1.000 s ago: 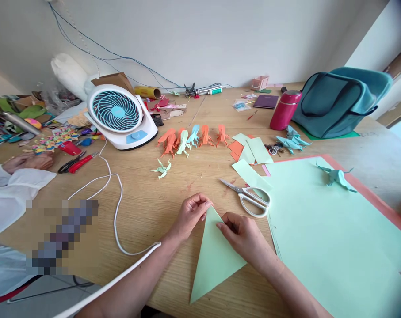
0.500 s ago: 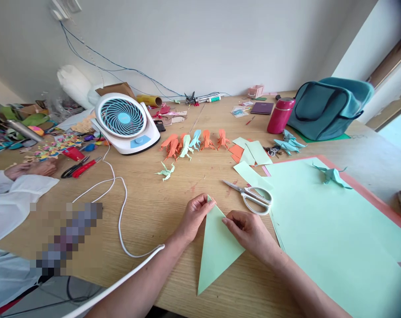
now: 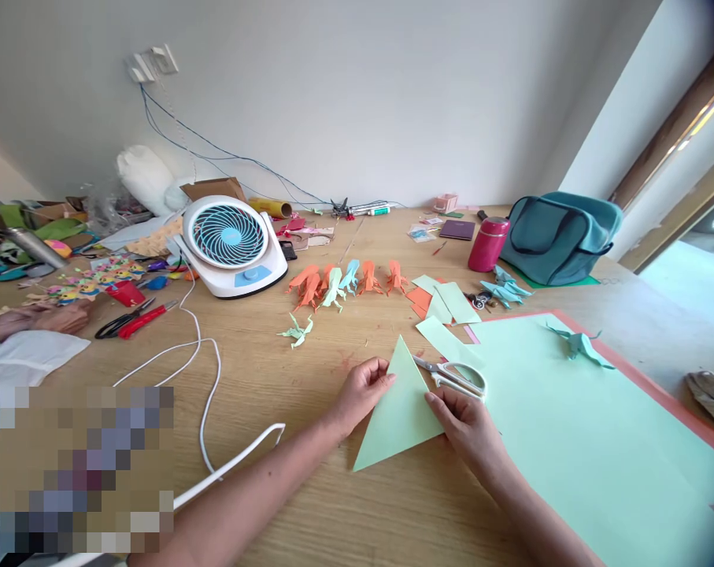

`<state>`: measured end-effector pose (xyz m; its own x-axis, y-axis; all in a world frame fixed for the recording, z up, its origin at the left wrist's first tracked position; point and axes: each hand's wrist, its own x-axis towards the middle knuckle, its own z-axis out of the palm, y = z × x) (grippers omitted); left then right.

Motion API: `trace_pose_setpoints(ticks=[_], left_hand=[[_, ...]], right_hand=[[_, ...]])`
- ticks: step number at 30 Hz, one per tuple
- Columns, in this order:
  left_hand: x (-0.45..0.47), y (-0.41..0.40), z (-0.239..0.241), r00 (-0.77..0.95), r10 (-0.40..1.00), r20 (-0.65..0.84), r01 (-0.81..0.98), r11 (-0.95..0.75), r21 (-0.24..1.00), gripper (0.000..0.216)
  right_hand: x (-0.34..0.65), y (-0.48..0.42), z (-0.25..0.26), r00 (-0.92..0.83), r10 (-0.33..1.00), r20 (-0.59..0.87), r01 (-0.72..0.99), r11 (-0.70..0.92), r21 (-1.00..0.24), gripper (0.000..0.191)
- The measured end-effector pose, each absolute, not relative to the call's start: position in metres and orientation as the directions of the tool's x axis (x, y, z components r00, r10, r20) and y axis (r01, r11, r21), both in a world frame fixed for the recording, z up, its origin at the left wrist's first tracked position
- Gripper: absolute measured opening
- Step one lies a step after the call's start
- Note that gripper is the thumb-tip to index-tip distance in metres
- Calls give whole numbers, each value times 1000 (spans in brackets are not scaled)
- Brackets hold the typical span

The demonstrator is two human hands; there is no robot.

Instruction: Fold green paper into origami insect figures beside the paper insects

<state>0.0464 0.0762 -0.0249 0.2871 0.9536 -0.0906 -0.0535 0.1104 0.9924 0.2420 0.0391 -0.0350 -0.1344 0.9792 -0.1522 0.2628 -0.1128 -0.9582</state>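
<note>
Green paper (image 3: 399,421) (a triangle) is pinched by fingers of the left hand (image 3: 361,395) and right hand (image 3: 468,424).

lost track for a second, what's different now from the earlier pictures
The pale green paper triangle has moved away from the person and slightly right, toward the scissors. The left hand let go of its top corner and now pinches the left edge lower down; the right hand holds nearer the right corner. Scissors, fan and paper figures stayed put.

No legible text, labels, brands, numbers or signs
</note>
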Motion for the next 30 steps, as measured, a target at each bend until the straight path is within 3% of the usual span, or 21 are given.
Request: trace_pose_setpoints(ticks=[8,17,25,30], left_hand=[[39,79,-46,294,953,77,81,-105,991,35],[20,80,-50,370,918,140,149,-208,967,32],[19,75,-47,374,917,141,203,-229,952,32],[18,75,-43,360,916,179,249,-279,927,31]], right_hand=[[242,44,-41,-110,975,-191,95,-181,-979,48],[235,39,-35,-332,932,-148,121,-114,-986,42],[226,31,-35,-169,980,-107,188,-75,-979,48],[224,26,-37,-121,992,-35,214,-8,-977,36]])
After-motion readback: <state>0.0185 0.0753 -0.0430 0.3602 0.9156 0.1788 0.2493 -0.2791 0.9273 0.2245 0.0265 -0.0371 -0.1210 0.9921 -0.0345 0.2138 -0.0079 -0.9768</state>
